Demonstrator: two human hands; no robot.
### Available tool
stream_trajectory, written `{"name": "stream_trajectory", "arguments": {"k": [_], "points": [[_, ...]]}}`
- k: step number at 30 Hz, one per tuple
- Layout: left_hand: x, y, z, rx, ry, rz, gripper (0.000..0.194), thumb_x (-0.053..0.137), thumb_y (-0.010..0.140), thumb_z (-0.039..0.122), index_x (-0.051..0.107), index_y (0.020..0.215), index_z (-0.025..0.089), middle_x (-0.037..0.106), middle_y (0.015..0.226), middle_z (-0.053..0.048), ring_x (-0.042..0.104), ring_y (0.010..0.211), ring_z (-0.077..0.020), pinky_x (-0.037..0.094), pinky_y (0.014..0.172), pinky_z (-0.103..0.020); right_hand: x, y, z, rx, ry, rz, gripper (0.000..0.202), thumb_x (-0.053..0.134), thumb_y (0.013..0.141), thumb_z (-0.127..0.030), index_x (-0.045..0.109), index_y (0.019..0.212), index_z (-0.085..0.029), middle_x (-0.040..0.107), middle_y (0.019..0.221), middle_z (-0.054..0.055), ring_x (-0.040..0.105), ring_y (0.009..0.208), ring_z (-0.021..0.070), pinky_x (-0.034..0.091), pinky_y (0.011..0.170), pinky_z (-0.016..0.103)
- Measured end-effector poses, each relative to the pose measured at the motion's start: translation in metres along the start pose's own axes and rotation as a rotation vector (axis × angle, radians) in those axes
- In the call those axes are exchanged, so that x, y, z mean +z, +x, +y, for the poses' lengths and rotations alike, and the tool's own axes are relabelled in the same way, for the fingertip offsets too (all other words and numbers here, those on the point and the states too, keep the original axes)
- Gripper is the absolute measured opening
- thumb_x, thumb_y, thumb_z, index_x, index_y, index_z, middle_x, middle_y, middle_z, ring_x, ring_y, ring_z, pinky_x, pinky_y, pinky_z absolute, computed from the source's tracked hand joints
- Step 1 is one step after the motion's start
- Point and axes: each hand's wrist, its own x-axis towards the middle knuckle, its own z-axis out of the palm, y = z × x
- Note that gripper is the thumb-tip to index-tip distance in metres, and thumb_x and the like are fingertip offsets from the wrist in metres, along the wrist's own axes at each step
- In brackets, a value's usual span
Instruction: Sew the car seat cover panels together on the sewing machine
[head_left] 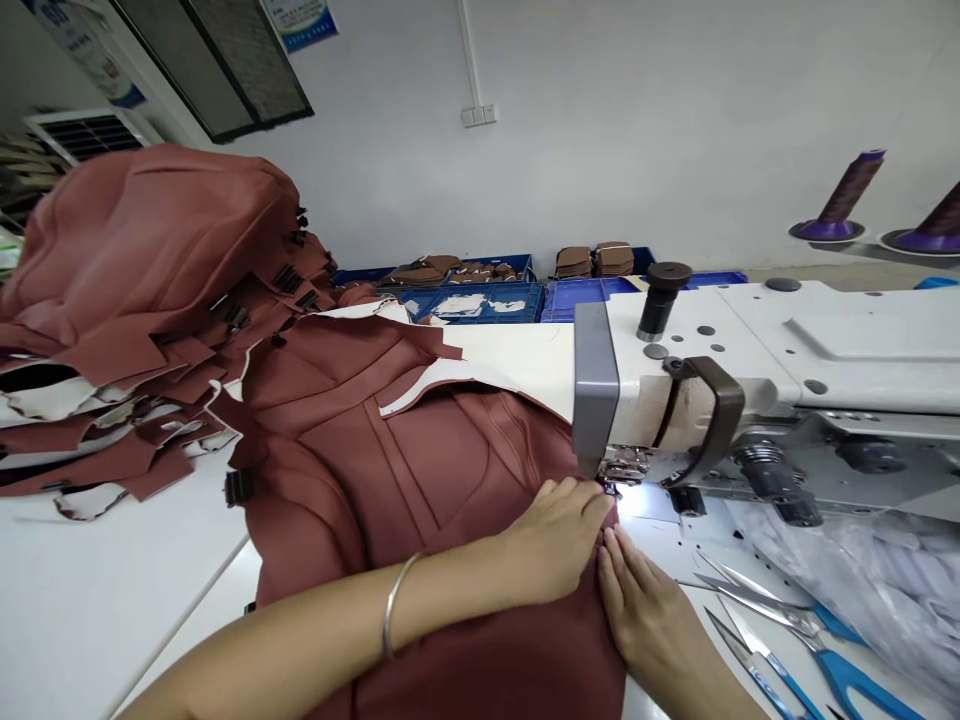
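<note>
A large red-brown cover (435, 460) lies on the white table (82, 600), stretching from the near edge of the scene toward the middle, with its right edge at the needle area (609, 488) of a white sewing machine (757, 345). The left hand (559, 540) rests on top of the cover just beside the needle area, its fingers bent and close together; whether they pinch the material cannot be told. A silver bracelet (390, 610) circles the left wrist. The right hand (645, 600) lies nearer, along the cover's right edge, its fingers pressed side by side and their tips close to the left hand; I cannot tell whether it grips the edge from below.

A flap with a white underside (465, 373) stands up across the far part of the cover, and a black clip (238, 488) sits on its left edge. A lamp lights the machine bed just right of the needle area. On the near right lie scissors (830, 665) with blue handles, beside a clear plastic bag (877, 580). At the far left is a heap of similar covers (165, 250). Blue crates (487, 305) stand along the far wall (622, 130), and thread spools (851, 195) stand at the far right.
</note>
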Motion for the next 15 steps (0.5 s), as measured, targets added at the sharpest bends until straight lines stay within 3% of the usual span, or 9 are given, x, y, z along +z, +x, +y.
{"name": "stream_trajectory", "arguments": {"k": [5, 8, 11, 15], "points": [[0.006, -0.019, 0.000, -0.093, -0.084, 0.070, 0.039, 0.034, 0.083, 0.003, 0.046, 0.119, 0.007, 0.055, 0.120, -0.014, 0.049, 0.112, -0.0195, 0.041, 0.096, -0.032, 0.003, -0.001, 0.005, -0.004, -0.021, -0.008, 0.028, 0.044, 0.077, -0.003, 0.058, 0.100, 0.006, 0.060, 0.107, 0.027, 0.055, 0.107, 0.0348, 0.050, 0.088, 0.045], [0.003, -0.026, 0.006, -0.089, -0.047, 0.115, 0.033, 0.034, 0.084, 0.006, 0.048, 0.114, 0.008, 0.060, 0.112, -0.014, 0.054, 0.105, -0.0208, 0.045, 0.089, -0.033, 0.006, -0.004, 0.007, -0.029, -0.020, -0.030, 0.030, 0.045, 0.078, -0.005, 0.058, 0.103, 0.005, 0.059, 0.110, 0.027, 0.052, 0.112, 0.0333, 0.048, 0.091, 0.046], [-0.005, -0.024, 0.013, -0.054, -0.031, 0.057, 0.020, 0.036, 0.087, 0.010, 0.054, 0.097, 0.010, 0.063, 0.091, -0.009, 0.059, 0.086, -0.0194, 0.047, 0.077, -0.030, 0.008, -0.005, 0.008, -0.054, -0.020, -0.024, 0.029, 0.044, 0.079, -0.004, 0.059, 0.102, 0.005, 0.058, 0.110, 0.027, 0.052, 0.112, 0.0337, 0.047, 0.092, 0.047], [-0.002, 0.003, 0.016, -0.007, -0.007, -0.057, 0.015, 0.044, 0.083, 0.013, 0.058, 0.088, 0.015, 0.060, 0.094, -0.007, 0.057, 0.077, -0.0160, 0.046, 0.068, -0.026, 0.006, -0.003, 0.010, -0.071, -0.007, -0.026, 0.026, 0.043, 0.080, -0.003, 0.061, 0.097, 0.006, 0.062, 0.101, 0.026, 0.054, 0.108, 0.0331, 0.047, 0.093, 0.046]]}}
